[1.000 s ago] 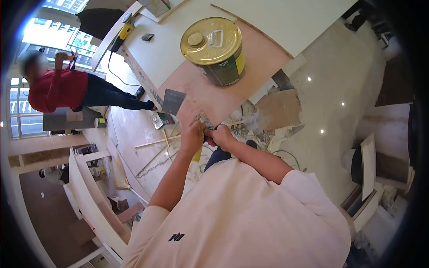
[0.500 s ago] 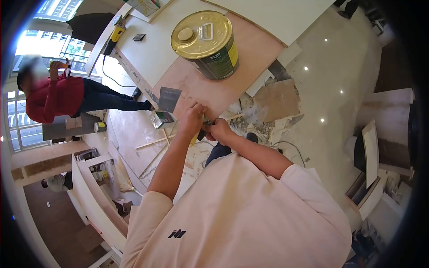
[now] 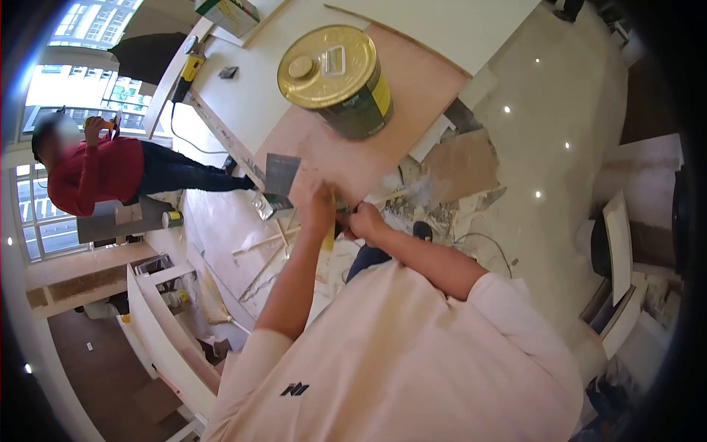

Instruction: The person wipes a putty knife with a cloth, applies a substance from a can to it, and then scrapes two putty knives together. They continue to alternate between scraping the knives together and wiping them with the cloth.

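My left hand (image 3: 315, 204) is at the near edge of a pinkish board (image 3: 324, 158), its fingers closed and blurred. Beneath that hand, a yellow piece (image 3: 328, 237) shows, mostly hidden by the wrist. Close by on the right, my right hand (image 3: 364, 223) is curled shut around something dark that I cannot make out. A dark grey square sheet (image 3: 281, 174) lies at the board's left corner, just beyond my left hand. Farther up the board stands a large round can (image 3: 357, 110) with a gold lid and a green and yellow label.
A yellow and black corded power tool (image 3: 188, 74) lies at the table's left edge, near a small dark piece (image 3: 228, 72). Another person in a red top (image 3: 96, 177) stands at left. Wood strips, rubble and a brown board (image 3: 464, 166) litter the floor below, with a cable (image 3: 490, 237).
My left hand has moved slightly down, and the right hand a little down and right. The view has shifted slightly, bringing more of the box at the top into sight.
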Tool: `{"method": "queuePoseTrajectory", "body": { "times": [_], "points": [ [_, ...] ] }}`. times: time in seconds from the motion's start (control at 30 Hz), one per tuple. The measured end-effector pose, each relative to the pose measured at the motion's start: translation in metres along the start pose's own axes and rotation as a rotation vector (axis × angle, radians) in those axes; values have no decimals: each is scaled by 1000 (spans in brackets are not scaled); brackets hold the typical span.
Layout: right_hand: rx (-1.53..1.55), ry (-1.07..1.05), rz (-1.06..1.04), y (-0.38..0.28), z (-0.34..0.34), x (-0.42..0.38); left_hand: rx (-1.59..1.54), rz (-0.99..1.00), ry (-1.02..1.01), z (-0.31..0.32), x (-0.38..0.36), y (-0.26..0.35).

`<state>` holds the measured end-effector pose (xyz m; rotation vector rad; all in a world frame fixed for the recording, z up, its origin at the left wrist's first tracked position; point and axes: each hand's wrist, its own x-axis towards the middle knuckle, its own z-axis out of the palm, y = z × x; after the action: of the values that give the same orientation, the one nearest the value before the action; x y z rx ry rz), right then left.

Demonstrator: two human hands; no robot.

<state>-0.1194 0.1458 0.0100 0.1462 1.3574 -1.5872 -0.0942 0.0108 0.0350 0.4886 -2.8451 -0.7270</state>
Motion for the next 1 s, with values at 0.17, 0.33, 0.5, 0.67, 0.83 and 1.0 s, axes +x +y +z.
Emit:
{"method": "queuePoseTrajectory", "body": {
  "times": [0.17,0.33,0.5,0.67,0.83,1.0],
  "points": [
    [1,-14,17,8,2,4,-64,-74,7,-6,3,5],
    [-7,-34,16,8,-1,8,-15,-44,-72,-4,-20,7],
    [-19,10,2,11,0,8,-10,-139,-15,6,11,7],
    [30,8,-24,9,1,-1,-25,-142,67,-4,34,-3],
    [25,-49,-13,9,-1,7,-56,-73,-84,-10,-16,1],
    [8,6,11,17,-1,15,-38,-157,-58,3,11,18]
  ]
}}
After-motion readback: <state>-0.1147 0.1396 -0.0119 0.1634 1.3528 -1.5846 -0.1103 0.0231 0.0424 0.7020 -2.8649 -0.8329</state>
